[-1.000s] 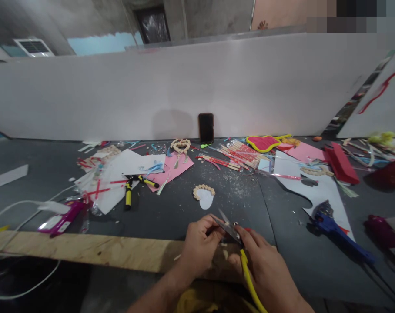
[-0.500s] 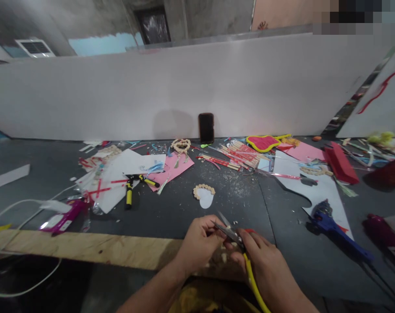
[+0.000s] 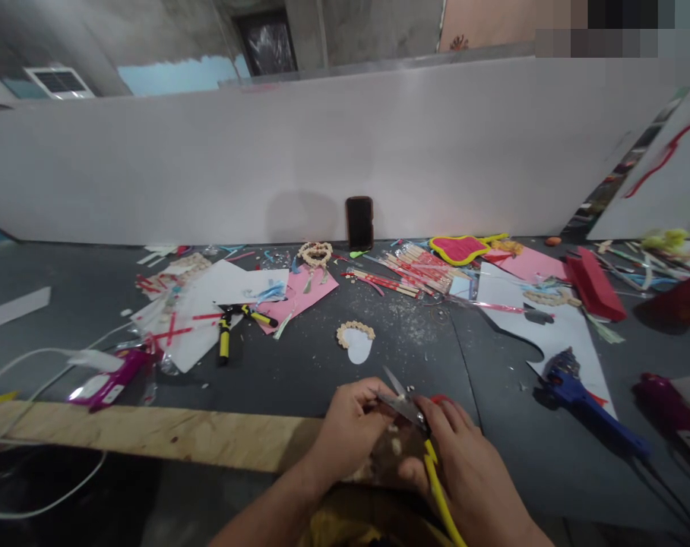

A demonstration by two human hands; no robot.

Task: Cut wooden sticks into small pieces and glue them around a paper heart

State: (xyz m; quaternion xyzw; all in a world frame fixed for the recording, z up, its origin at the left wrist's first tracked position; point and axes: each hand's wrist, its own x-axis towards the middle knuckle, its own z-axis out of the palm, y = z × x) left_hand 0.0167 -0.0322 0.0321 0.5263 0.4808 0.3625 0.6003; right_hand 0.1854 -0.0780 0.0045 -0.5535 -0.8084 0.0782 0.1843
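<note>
My right hand (image 3: 464,456) grips a pair of scissors (image 3: 406,409) with a yellow handle and some red by the fingers. The blades stand apart and point left, toward my left hand (image 3: 350,422). The fingers of that hand are pinched together beside the lower blade; whatever they hold is too small and hidden to make out. Just beyond both hands, a white paper heart (image 3: 359,348) lies flat on the dark table, with a row of small beige pieces (image 3: 355,327) along its upper edge. Pale bits are visible below the blades, between the hands.
On the right lies a blue glue gun (image 3: 593,414) with its cord, on cut white paper (image 3: 567,327). Yellow-black pliers (image 3: 225,340) and a purple tool (image 3: 109,380) are at left. Red-wrapped sticks (image 3: 413,266) and a phone (image 3: 359,222) stand or lie toward the back wall.
The scissor blades have spread wider, and the thumb of my right hand has moved down and away from them. My left hand stays nearly in place.
</note>
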